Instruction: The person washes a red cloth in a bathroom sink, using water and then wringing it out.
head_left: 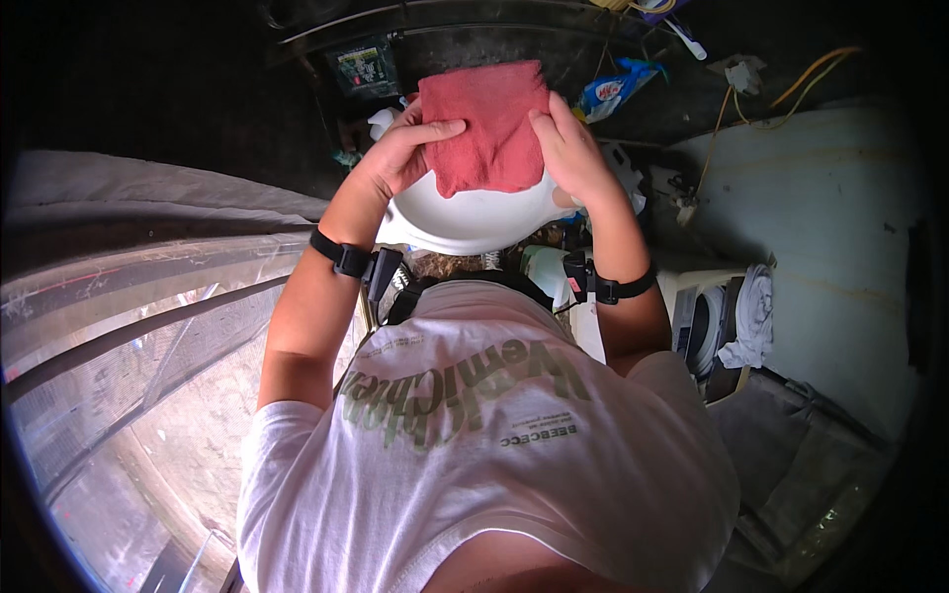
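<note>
Right: pale wall (830, 222), faint yellowish-brown streaks across it; yellow cord (813, 73) near its top. White unit (700, 326) with round grey ring beside wall. Left: translucent sheeting (99, 287), creased, dark bar (99, 346) running across it, grey fabric (178, 185) above. Light brightest on this side; upper area in deep shadow, dark ledge (346, 25) there. Floor (442, 265): small brown, speckled patch mid-view. Lower right: dim grey surface (771, 435), floor or panel, cannot tell which.
</note>
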The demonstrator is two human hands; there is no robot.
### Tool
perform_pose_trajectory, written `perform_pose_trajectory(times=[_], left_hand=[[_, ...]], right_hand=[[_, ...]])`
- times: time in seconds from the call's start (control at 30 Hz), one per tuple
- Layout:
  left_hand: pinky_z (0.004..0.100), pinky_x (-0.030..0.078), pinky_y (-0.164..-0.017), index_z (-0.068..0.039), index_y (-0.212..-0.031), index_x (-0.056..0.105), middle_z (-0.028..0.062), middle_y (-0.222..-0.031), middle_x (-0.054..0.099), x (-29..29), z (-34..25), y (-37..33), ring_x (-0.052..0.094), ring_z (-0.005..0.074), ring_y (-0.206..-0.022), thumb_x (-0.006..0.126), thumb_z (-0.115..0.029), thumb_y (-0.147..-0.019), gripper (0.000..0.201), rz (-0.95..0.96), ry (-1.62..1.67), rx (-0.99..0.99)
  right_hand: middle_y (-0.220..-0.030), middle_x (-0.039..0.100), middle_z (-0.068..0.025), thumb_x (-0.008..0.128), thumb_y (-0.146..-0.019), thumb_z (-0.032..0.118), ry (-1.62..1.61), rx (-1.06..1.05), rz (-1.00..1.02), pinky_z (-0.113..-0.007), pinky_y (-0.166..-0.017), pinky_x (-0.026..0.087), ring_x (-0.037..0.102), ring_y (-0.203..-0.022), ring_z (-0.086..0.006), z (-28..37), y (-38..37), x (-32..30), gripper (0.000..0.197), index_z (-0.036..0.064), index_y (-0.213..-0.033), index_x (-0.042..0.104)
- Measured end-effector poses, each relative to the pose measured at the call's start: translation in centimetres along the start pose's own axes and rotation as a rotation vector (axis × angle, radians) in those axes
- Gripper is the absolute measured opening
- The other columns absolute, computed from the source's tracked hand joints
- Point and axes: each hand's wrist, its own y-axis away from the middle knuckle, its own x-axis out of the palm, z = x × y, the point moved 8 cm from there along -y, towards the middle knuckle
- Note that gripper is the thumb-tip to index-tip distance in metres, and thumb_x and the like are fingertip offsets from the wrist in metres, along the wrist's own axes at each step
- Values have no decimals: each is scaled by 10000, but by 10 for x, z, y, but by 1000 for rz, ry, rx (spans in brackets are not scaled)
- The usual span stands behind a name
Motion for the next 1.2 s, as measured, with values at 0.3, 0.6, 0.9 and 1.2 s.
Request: perform_pose_trajectory(times=[0.3,0.6,0.9,1.2], left_hand=[[444,532,-1140,-15,-1497,497,154,-1453,625,-18,12,-11,650,288,-1316,675,-16,-994,534,57,97,-60],[496,490,-1166,-30,-1567,445,166,-1526,581,12,7,-16,622,323,-1358,680,-80,-985,629,321,43,-122],[420,618,-964,-48,-1471,548,93,-1360,691,15,5,-11,702,261,-1228,704,-130,-1002,501,287,107,52],[401,517,-1111,-14,-1545,460,105,-1457,604,-46,7,-18,611,219,-1345,812,-240,-969,711,-243,-337,76]], right_hand=[[-1404,660,-81,556,-1089,124,-1028,-32,257,-364,-1135,457,606,-1313,-175,-1,5,-3,379,26,-1455,587],[-1438,646,-102,567,-1065,155,-1202,72,186,-400,-1145,476,612,-1335,-235,-20,5,-1,416,60,-1469,556],[-1436,659,-105,580,-1088,164,-1201,151,131,-388,-1150,478,623,-1330,-227,-32,1,0,405,36,-1473,578],[-1342,692,-74,606,-1105,230,-628,57,-87,-297,-1032,499,643,-1191,-146,-20,-5,3,424,13,-1469,575]])
